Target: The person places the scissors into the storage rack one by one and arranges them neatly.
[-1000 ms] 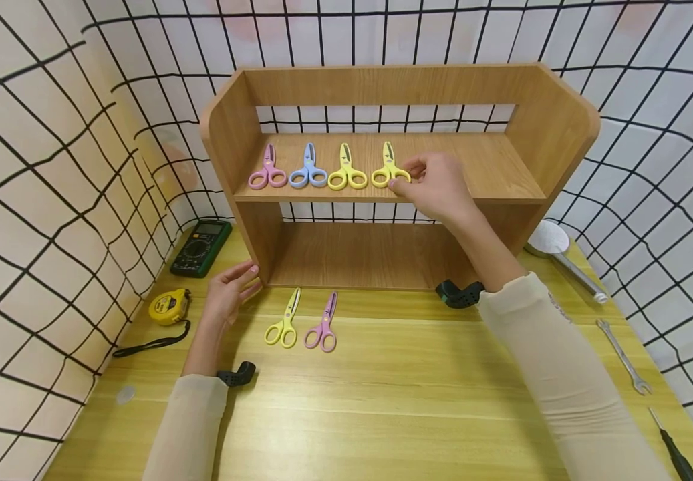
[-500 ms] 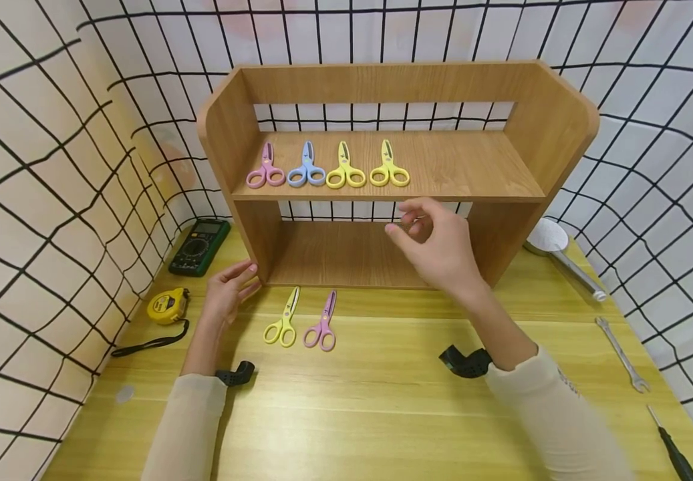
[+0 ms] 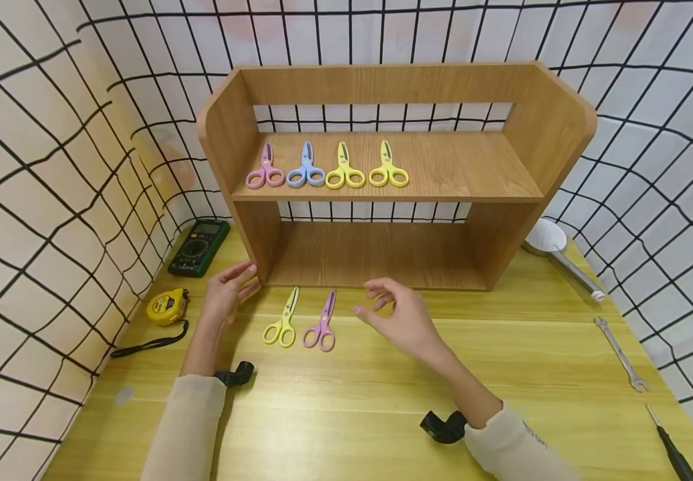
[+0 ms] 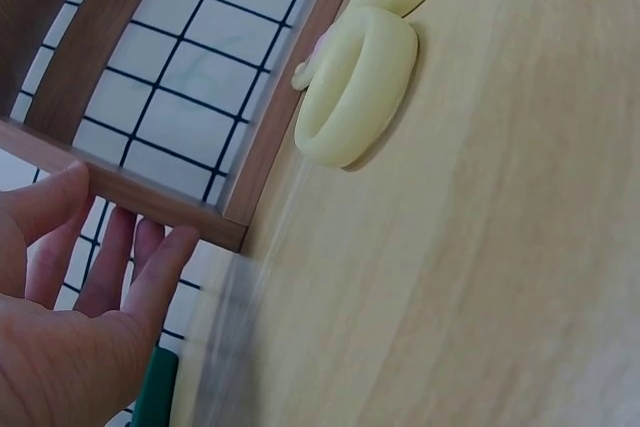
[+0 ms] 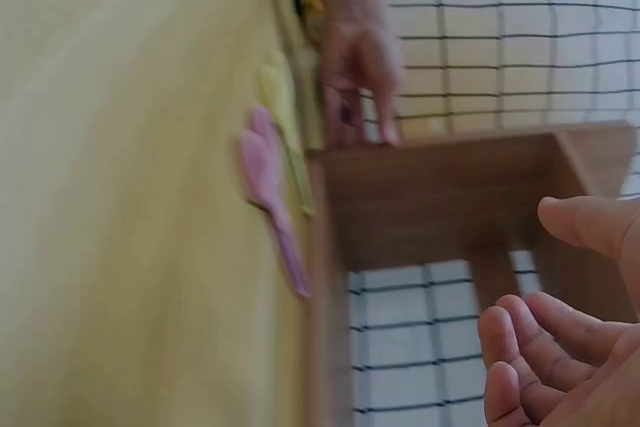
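Right hand (image 3: 403,319) empty above wood-grain desk (image 3: 382,401), fingers loosely curled and spread, just at 3 o'clock of pink plastic scissors (image 3: 321,322). Left hand (image 3: 226,294) relaxed against wooden shelf (image 3: 250,220) corner, holding nothing; yellow scissors (image 3: 283,319) alongside.

The right wrist view is blurred: the pink plastic scissors (image 5: 268,187) show no detail. The black-handled screwdriver (image 3: 674,451) is cut off at the head view's lower edge. The left wrist view crops the pale yellow scissors (image 4: 358,82) to 2 handle loops.
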### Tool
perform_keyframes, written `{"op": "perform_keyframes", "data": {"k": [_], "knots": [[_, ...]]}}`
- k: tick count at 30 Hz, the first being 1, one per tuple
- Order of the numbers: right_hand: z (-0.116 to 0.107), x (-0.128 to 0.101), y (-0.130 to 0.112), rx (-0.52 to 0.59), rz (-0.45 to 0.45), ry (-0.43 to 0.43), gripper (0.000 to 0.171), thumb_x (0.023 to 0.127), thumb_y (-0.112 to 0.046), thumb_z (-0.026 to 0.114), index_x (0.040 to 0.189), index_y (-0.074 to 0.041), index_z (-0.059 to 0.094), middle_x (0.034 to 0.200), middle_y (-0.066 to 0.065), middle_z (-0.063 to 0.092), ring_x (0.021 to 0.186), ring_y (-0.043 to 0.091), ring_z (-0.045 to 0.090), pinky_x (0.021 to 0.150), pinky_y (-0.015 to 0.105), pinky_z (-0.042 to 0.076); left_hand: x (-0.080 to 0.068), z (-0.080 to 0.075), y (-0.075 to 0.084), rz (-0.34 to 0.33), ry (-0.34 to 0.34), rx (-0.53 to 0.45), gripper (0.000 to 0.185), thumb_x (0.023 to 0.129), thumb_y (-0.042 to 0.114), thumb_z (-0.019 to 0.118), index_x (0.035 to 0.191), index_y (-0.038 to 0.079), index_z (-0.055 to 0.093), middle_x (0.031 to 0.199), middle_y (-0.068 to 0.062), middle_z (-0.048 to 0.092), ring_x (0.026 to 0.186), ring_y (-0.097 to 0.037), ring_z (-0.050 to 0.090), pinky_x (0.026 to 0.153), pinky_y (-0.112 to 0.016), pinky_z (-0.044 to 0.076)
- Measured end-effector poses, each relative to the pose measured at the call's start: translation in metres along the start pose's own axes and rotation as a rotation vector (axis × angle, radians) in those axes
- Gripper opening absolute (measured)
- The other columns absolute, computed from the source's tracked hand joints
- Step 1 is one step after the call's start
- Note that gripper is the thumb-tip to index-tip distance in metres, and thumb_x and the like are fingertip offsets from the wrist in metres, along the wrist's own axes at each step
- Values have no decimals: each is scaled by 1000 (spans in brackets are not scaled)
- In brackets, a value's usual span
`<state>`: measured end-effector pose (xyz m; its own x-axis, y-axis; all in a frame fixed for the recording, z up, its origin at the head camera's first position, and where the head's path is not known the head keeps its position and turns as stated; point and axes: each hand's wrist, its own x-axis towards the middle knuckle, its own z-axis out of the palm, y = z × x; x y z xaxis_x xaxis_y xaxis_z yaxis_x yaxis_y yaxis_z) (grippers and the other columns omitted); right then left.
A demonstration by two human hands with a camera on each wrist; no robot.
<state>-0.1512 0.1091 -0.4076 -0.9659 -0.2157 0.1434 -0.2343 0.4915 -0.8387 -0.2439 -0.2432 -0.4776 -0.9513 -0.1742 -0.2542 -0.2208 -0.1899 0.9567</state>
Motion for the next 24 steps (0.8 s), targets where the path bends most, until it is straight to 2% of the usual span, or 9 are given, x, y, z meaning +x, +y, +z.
{"op": "perform_keyframes", "data": {"k": [5,12,19,24], "knots": [[34,-3,19,17,80,-74,52,87,-32,85,131,-11,66,120,9,70,100,22,65,80,34,56,0,0,2,-3,1,12,52,96,23,73,144,6,59,146,-6,54,132,-21,58,108,-35,56],[71,1,36,19,102,-158,63,82,-31,89,132,-3,64,119,10,69,99,21,62,84,34,58,1,1,2,4,-2,22,52,97,22,72,145,6,59,150,-9,52,136,-24,56,109,-36,56],[88,4,39,-67,112,-175,63,78,-36,91,126,-4,67,112,6,66,94,20,54,80,33,52,-1,1,1,1,3,-6,50,97,21,73,143,5,60,137,-2,59,129,-20,59,107,-35,57],[94,6,40,-157,96,-149,57,73,-39,94,115,-9,71,103,2,64,94,19,56,81,35,52,0,1,1,-4,4,-6,51,97,20,72,144,5,59,142,-5,57,131,-21,59,107,-35,57]]}}
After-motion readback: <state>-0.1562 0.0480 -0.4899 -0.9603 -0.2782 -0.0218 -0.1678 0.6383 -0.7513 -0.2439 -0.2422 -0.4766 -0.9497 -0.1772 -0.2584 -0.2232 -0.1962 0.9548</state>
